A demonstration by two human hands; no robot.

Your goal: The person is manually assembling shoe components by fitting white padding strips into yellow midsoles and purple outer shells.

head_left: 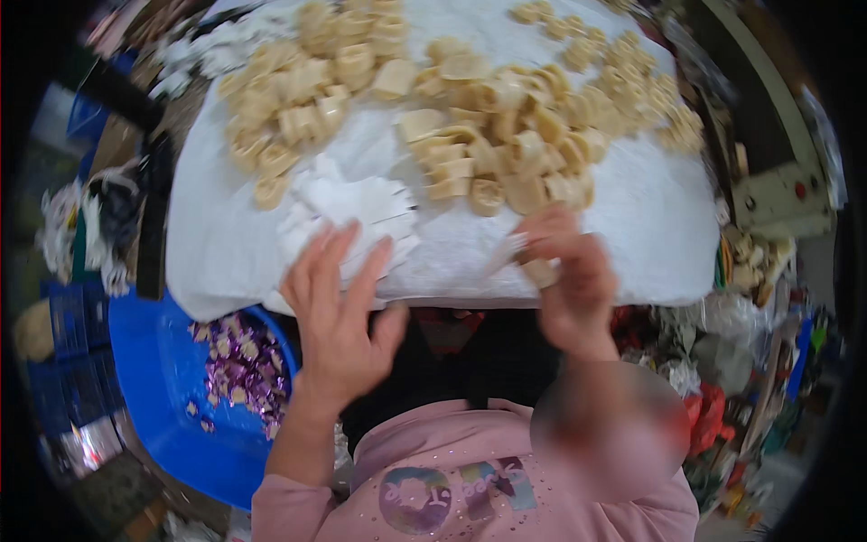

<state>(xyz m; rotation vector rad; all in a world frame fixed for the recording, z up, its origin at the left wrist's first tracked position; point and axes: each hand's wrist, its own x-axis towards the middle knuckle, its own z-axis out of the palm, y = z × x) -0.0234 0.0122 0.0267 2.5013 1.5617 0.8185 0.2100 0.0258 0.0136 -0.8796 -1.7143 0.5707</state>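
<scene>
My left hand point(339, 303) has its fingers stretched out, with the fingertips over the near side of a pile of flat white pieces point(357, 194). Between the fingers of my right hand point(581, 285), a thin white strip point(502, 255) sticks out to the left, blurred by motion. Against those same fingers sits a small beige curved piece point(540, 272), partly hidden by them. Just beyond my right hand lies a heap of beige curved, ring-like pieces point(506, 135). Another heap of beige pieces point(302, 95) is spread farther left.
A white cloth point(650, 226) covers the work table. Smaller beige pieces point(632, 90) lie at the far right, more white scraps point(239, 50) at the far left. Below the table's left edge stands a blue tub point(163, 397) with shiny purple-wrapped pieces point(242, 366). Plastic bags point(731, 339) crowd the right.
</scene>
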